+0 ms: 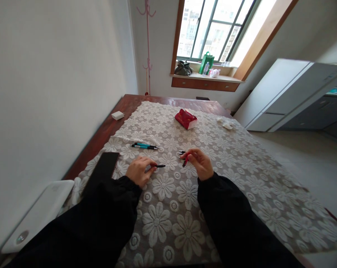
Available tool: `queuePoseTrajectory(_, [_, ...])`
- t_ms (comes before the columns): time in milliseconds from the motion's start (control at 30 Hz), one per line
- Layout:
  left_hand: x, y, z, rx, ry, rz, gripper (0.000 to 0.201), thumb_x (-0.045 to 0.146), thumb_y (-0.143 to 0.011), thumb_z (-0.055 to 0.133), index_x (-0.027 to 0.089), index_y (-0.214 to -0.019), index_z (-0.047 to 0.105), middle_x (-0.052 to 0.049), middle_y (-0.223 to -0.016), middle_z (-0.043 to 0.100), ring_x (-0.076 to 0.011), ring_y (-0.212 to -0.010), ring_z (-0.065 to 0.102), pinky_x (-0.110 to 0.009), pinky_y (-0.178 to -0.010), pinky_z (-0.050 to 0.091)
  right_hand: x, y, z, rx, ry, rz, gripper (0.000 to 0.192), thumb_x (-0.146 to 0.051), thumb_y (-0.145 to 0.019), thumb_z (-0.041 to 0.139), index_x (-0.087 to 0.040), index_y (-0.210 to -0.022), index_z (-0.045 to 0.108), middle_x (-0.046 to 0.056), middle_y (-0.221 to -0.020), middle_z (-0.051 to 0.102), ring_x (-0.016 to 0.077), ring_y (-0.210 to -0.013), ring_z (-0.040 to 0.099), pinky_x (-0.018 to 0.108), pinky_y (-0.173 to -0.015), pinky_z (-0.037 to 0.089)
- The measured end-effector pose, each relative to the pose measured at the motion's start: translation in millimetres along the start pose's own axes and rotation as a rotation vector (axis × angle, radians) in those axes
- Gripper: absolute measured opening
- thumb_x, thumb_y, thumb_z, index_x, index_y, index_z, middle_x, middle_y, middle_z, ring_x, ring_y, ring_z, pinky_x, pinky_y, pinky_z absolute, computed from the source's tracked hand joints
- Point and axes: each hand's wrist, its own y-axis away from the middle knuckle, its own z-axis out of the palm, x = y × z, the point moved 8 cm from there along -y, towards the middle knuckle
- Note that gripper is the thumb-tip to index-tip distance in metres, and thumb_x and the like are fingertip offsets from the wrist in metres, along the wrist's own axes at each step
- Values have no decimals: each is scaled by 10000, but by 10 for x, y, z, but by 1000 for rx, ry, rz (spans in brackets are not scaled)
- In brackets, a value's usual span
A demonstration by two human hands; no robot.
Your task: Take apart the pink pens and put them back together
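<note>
1. Left hand rests on the tablecloth, fingers curled together, pinching one end of a thin black pen part that points right, lying low over the cloth.
2. Right hand is raised slightly, fingertips pinching a short red-and-black pen piece; a small dark tip sticks out left of the fingers.
3. The two pieces are near each other, not touching.
4. Tablecloth: grey-beige fabric, raised white daisy lace pattern, over a dark red-brown wooden table.
5. Two slim teal-and-black pens lie side by side beyond the left hand.
6. Flat black rectangular phone just left of the left hand.
7. Glossy red packet further back; small white box at the table's left edge.
8. Both sleeves black, soft fabric.
</note>
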Motion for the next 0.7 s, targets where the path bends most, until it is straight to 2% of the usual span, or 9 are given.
queuePoseTrajectory(133, [-6, -6, -44, 42, 66, -15, 96, 253, -830, 649, 246, -906, 708, -15, -901, 717, -233, -924, 597, -365, -842, 454, -63, 15, 21, -43, 185, -85, 231, -436, -897, 591, -207, -928, 595, 23, -752, 679, 175, -698, 648, 338, -669, 526])
queuePoseTrajectory(233, [-6, -2, -81, 95, 126, 0, 114, 265, -839, 644, 243, -929, 709, -18, -898, 717, -226, -922, 607, -354, -832, 466, -33, 14, 44, -81, 121, -92, 230, -434, -903, 575, -208, -936, 560, 24, -757, 680, 178, -702, 653, 339, -664, 529])
queuePoseTrajectory(300, [-12, 3, -93, 125, 170, 5, 131, 273, -857, 622, 233, -947, 707, -24, -885, 711, -214, -892, 612, -338, -807, 478, 0, 7, 8, -50, 121, -80, 225, -427, -902, 573, -208, -948, 541, 14, -726, 670, 174, -672, 649, 327, -636, 526])
queuePoseTrajectory(400, [-35, 14, -98, 157, 239, -11, 149, 284, -867, 611, 221, -965, 703, -25, -841, 688, -185, -808, 615, -309, -756, 493, 2, 10, -29, -14, 360, -105, 171, -364, -883, 601, -199, -924, 584, 22, -761, 664, 167, -683, 634, 303, -641, 509])
queuePoseTrajectory(500, [-48, 26, -100, 176, 267, -25, 147, 292, -854, 628, 222, -957, 708, -23, -822, 662, -172, -774, 614, -296, -737, 498, -32, 40, 65, -93, 611, -190, 99, -282, -879, 596, -194, -912, 626, 40, -845, 670, 176, -763, 629, 309, -724, 497])
queuePoseTrajectory(600, [-40, 31, -98, 175, 264, -22, 140, 294, -852, 633, 225, -949, 708, -24, -829, 652, -172, -785, 613, -291, -732, 496, -37, 65, 137, -139, 696, -234, 79, -246, -884, 580, -190, -922, 622, 43, -841, 665, 173, -757, 618, 299, -722, 492])
queuePoseTrajectory(700, [-23, 30, -92, 164, 262, -4, 132, 285, -855, 634, 229, -948, 708, -22, -835, 655, -171, -801, 614, -287, -744, 496, -15, 56, 101, -87, 751, -217, 78, -232, -875, 584, -188, -931, 614, 50, -849, 670, 176, -751, 616, 298, -717, 493])
